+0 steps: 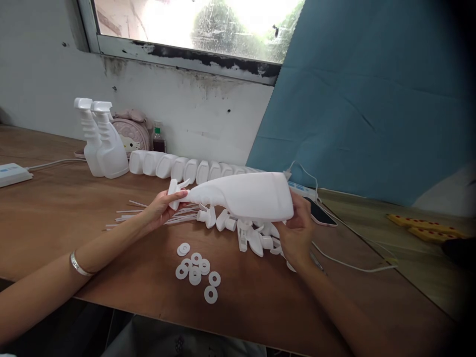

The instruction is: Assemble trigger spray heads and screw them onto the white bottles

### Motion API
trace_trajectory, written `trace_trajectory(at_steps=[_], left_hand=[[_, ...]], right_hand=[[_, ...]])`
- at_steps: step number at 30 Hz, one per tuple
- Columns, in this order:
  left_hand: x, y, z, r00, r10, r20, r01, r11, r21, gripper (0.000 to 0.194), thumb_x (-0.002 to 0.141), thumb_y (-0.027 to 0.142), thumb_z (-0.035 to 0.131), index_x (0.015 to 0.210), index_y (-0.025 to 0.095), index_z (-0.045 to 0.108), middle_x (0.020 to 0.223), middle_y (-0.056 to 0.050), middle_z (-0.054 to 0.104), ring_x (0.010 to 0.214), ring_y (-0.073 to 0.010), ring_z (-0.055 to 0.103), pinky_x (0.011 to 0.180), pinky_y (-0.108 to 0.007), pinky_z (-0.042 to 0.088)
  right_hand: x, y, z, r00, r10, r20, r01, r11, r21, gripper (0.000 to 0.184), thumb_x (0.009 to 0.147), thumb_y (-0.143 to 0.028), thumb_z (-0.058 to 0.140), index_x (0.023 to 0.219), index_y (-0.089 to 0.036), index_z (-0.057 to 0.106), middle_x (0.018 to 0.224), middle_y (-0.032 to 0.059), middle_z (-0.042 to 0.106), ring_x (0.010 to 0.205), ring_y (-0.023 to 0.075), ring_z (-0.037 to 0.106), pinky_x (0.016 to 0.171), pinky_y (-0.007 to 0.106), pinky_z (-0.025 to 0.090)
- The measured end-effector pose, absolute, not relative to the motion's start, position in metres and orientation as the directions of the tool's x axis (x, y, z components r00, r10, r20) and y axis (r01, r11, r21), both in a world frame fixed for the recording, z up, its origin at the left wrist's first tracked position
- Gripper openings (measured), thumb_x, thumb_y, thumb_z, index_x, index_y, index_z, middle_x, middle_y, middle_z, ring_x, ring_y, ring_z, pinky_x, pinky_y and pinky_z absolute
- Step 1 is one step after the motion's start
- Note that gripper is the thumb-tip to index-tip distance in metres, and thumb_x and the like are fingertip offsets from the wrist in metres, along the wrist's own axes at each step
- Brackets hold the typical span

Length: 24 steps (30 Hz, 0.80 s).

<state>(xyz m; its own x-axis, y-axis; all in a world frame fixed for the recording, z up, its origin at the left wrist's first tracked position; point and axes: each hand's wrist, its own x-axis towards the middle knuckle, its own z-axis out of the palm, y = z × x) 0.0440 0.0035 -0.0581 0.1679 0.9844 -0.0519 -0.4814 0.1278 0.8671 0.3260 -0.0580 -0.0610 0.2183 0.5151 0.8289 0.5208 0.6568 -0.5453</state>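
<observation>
I hold a white plastic spray bottle (245, 195) sideways above the wooden table (55, 213). My left hand (160, 208) is closed around its trigger spray head (174, 191) at the left end. My right hand (295, 233) grips the bottle's base from below. Under the bottle lie loose white trigger heads (253, 235) and thin white dip tubes (141, 214). Several flat white ring washers (197, 270) lie nearer to me.
Two assembled spray bottles (102, 141) stand at the back left, beside a row of headless bottles (186, 169) lying on their sides. A phone (322, 214) with a white cable lies right of my hands. A power strip (11, 173) sits far left.
</observation>
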Motion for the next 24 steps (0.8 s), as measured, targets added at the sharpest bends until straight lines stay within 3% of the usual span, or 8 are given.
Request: trace_trajectory(at_steps=[4, 8, 13, 16, 19, 24], left_hand=[[0.040, 0.008, -0.061, 0.147, 0.989, -0.034, -0.492, 0.103, 0.865, 0.015, 0.067, 0.006, 0.068, 0.080, 0.010, 0.063, 0.072, -0.004, 0.064, 0.061, -0.0092, 0.061, 0.059, -0.014, 0.054], [0.036, 0.010, -0.061, 0.184, 0.982, -0.035, -0.455, 0.117, 0.883, 0.021, 0.065, 0.008, 0.071, 0.085, 0.009, 0.064, 0.073, -0.005, 0.065, 0.063, -0.0110, 0.062, 0.062, -0.015, 0.054], [0.037, 0.005, -0.060, 0.261, 0.965, -0.024, -0.361, 0.121, 0.925, 0.040, 0.058, 0.010, 0.077, 0.096, 0.011, 0.064, 0.078, -0.005, 0.068, 0.064, -0.0141, 0.064, 0.064, -0.020, 0.053], [0.039, 0.001, -0.061, 0.285, 0.959, 0.004, -0.314, 0.089, 0.945, 0.049, 0.053, 0.009, 0.080, 0.099, 0.012, 0.064, 0.086, -0.007, 0.070, 0.074, -0.0178, 0.065, 0.068, -0.023, 0.052], [0.040, 0.001, -0.062, 0.282, 0.959, 0.021, -0.297, 0.066, 0.952, 0.047, 0.052, 0.010, 0.081, 0.097, 0.012, 0.065, 0.091, -0.008, 0.070, 0.080, -0.0195, 0.065, 0.071, -0.025, 0.052], [0.040, 0.003, -0.062, 0.225, 0.974, 0.034, -0.329, 0.043, 0.943, 0.035, 0.056, 0.011, 0.079, 0.089, 0.013, 0.066, 0.081, -0.004, 0.070, 0.074, -0.0153, 0.064, 0.071, -0.022, 0.051]], right_hand=[[0.326, -0.056, -0.064, 0.265, 0.552, 0.790, 0.503, 0.620, -0.602, 0.037, 0.068, -0.025, 0.072, 0.104, -0.025, 0.061, 0.092, 0.0004, 0.049, 0.070, 0.0120, 0.045, 0.063, 0.026, 0.041], [0.325, -0.055, -0.068, 0.340, 0.603, 0.722, 0.461, 0.562, -0.687, 0.025, 0.069, -0.033, 0.071, 0.085, -0.020, 0.058, 0.078, -0.0024, 0.046, 0.067, 0.0118, 0.042, 0.064, 0.027, 0.039], [0.321, -0.055, -0.067, 0.415, 0.583, 0.699, 0.390, 0.580, -0.715, 0.029, 0.072, -0.041, 0.066, 0.081, -0.022, 0.047, 0.092, 0.0018, 0.051, 0.089, 0.0172, 0.051, 0.078, 0.032, 0.042], [0.321, -0.055, -0.067, 0.451, 0.609, 0.652, 0.301, 0.584, -0.754, 0.030, 0.073, -0.043, 0.065, 0.085, -0.022, 0.046, 0.093, 0.0031, 0.054, 0.093, 0.0192, 0.053, 0.081, 0.036, 0.044], [0.323, -0.053, -0.069, 0.431, 0.651, 0.625, 0.261, 0.573, -0.777, 0.028, 0.079, -0.044, 0.055, 0.095, -0.021, 0.052, 0.100, 0.0055, 0.058, 0.096, 0.0210, 0.054, 0.084, 0.039, 0.044], [0.328, -0.048, -0.074, 0.383, 0.688, 0.616, 0.197, 0.591, -0.782, 0.032, 0.081, -0.032, 0.044, 0.107, -0.021, 0.058, 0.116, 0.0060, 0.057, 0.109, 0.0230, 0.051, 0.088, 0.039, 0.042]])
